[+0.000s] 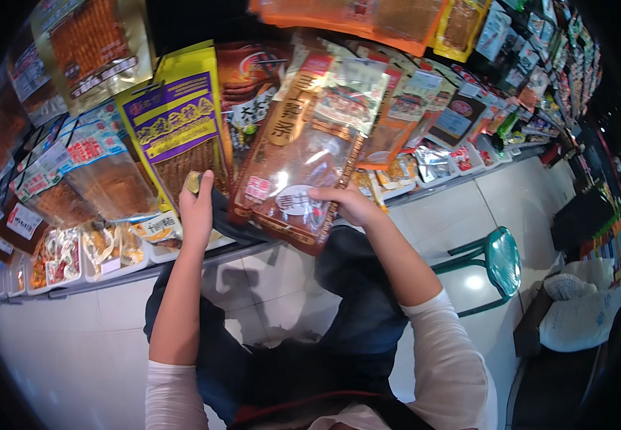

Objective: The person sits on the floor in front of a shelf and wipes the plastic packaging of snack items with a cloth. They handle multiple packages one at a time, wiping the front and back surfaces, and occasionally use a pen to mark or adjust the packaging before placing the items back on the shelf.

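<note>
My right hand (354, 204) grips the lower right edge of a large plastic snack package (300, 156), with the thumb over its oval label. The package is brown and partly clear, tilted, and bears writing; similar packages hang behind it. In my left hand (196, 207) is a dark grey, cloth-like thing (230, 217) that passes behind the package's lower left corner. A small yellowish piece (193, 183) shows at the left thumb, but I cannot tell what it is. Just beyond this hand hangs a yellow and purple snack bag (179, 118).
Hanging clear snack bags (103, 177) crowd the rack at left, with orange packages (353, 16) above. White plastic bins (114, 258) of small wrapped snacks line the shelf's lower edge. A green stool (501, 263) stands on the tiled floor at right, near a white sack (579, 317).
</note>
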The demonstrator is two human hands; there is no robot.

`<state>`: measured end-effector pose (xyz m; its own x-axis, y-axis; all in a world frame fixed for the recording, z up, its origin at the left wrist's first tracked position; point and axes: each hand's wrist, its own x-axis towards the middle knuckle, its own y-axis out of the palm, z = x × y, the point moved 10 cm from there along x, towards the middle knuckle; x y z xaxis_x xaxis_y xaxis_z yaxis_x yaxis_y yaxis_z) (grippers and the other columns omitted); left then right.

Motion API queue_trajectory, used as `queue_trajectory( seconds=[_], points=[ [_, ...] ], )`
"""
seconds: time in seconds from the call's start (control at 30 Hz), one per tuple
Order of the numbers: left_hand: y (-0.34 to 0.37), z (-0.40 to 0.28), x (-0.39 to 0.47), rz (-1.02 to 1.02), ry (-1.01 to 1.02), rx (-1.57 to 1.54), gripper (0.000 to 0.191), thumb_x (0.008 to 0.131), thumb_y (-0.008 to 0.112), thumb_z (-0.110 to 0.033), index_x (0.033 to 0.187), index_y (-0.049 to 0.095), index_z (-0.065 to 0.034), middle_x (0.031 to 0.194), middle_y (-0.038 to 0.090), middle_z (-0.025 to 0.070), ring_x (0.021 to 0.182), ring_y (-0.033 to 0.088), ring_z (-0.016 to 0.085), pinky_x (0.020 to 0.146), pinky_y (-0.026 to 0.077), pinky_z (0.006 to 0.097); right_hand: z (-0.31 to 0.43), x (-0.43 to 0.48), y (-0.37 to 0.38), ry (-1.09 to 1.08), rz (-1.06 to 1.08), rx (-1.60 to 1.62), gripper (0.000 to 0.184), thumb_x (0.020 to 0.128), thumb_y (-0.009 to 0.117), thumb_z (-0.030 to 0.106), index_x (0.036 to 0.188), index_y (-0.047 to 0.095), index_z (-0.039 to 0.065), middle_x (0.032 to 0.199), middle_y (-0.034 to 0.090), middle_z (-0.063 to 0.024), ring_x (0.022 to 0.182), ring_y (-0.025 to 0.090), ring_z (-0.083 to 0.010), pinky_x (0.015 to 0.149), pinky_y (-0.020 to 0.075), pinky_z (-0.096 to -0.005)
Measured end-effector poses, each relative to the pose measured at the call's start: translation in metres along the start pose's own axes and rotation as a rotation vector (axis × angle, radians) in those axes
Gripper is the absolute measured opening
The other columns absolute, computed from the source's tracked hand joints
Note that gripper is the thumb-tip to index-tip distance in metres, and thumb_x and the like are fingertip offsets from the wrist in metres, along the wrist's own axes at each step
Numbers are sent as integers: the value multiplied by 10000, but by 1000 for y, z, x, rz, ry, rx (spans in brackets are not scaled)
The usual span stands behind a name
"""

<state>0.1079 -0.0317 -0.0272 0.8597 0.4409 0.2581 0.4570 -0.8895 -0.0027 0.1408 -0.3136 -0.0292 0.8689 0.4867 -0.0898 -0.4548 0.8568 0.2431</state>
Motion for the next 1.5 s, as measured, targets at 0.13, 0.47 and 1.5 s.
queue_trajectory(
  seconds=[0.13,0.47,1.5],
  points=[
    [-13,-2,-1,0,40,202,278,942,594,-259,833,510,-18,707,488,30,690,444,118,650,405,299,-33,-15,0,99,68,101,499,795,742,117,1237,540,5,1107,643,-104,1014,620,-203,876,490,-320],
    [-17,21,-16,125,-361,-34,195,932,613,-253,935,570,-63,820,561,-26,752,510,72,714,424,240,-50,-14,-34,85,-142,187,537,898,656,341,1309,469,51,1241,579,-115,1149,562,-224,965,459,-393],
    [28,0,-24,281,-427,-711,160,960,576,-226,1026,576,-80,1027,646,37,978,614,131,866,480,290,-55,-25,-17,202,-59,336,468,938,603,298,1291,477,17,1206,603,-127,1082,615,-234,937,499,-387]
  ],
)
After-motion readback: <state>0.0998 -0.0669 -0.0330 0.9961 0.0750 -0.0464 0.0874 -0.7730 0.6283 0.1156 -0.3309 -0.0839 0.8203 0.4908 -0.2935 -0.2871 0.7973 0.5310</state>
